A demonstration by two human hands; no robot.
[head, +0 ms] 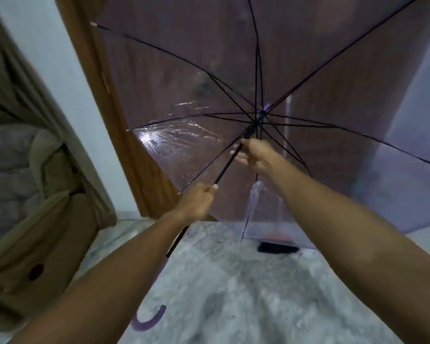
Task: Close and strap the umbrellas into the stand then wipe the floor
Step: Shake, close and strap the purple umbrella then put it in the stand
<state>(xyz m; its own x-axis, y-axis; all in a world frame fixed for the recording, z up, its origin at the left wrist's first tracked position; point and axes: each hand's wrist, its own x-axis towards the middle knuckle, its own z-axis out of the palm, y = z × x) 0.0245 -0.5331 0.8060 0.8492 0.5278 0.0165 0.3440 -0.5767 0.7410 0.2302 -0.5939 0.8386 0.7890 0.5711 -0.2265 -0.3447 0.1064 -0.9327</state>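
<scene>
Umbrella [233, 95], clear, fully open, its canopy turned away from me toward the door [184, 58] and held up off the floor [233, 294]. My left hand [196, 202] grips the black shaft [224, 167] low down, fingers curled round it. My right hand [256, 155] is wrapped round the same shaft higher up, just below the hub where the ribs meet. The purple crook handle [149, 321] hangs near my left forearm, above the floor.

Step in hand, as I judge it: closing this umbrella, the first part of the job. Strapping, putting it in the stand and wiping are all yet to be done. The next move calls for the right hand to free the runner and draw it down the shaft while the left holds the shaft steady, with room enough for the canopy to fold in clear of the door.

Count: one open umbrella, one shaft, one handle, two hands on it. Behind the canopy stands one clear shape [261, 207], perhaps a second umbrella or the stand; I cannot tell which. One flat black object [278, 248] lies on the floor beside it. One beige cloth [35, 232] is draped at far left. The ribs are too blurred to count.
</scene>
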